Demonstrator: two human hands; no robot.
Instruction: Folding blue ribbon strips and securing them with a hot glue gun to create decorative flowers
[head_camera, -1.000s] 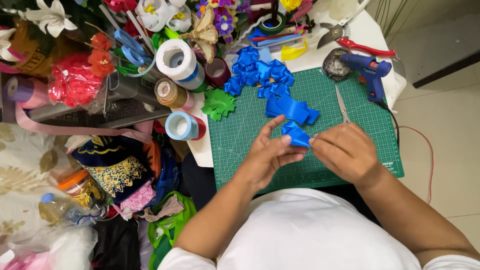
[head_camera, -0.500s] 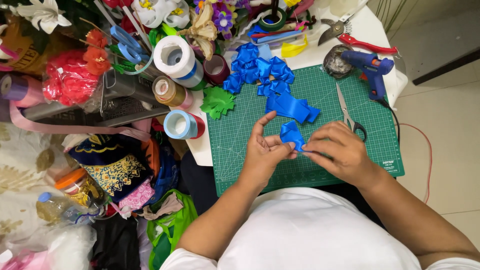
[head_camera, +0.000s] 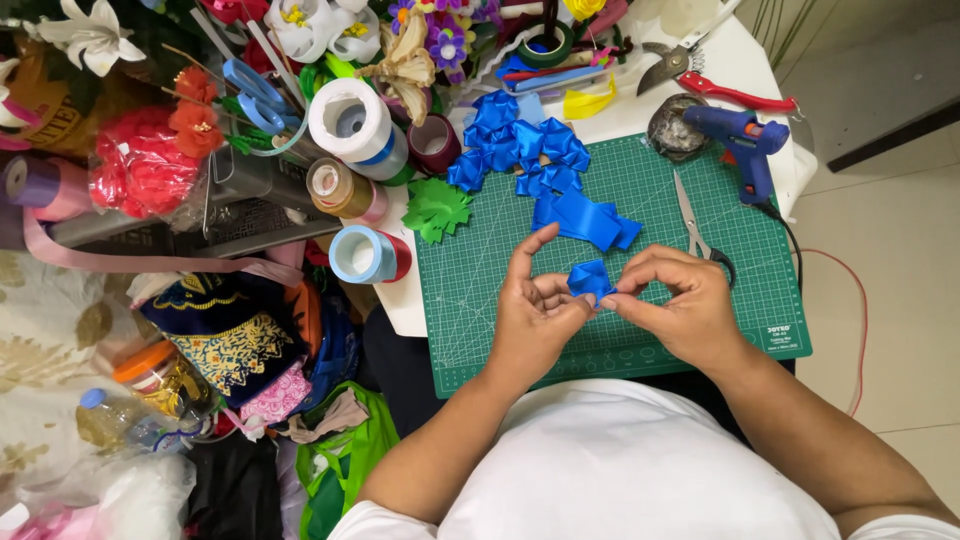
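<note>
A small folded piece of blue ribbon (head_camera: 590, 278), satin-like and glossy, is pinched between the left hand (head_camera: 535, 318) and the right hand (head_camera: 680, 305). The same shiny blue cloth is seen in the folded ribbon pieces (head_camera: 530, 150) heaped toward the far edge of the cutting mat (head_camera: 640, 200), whose green surface looks matt, rubbery and smooth. Bare, polished metal is shown by the scissors (head_camera: 692, 215) on the mat. The glue gun (head_camera: 745, 140) near the mat's far right corner is cased in blue plastic. The worktop (head_camera: 740, 65) appears smooth and white.
</note>
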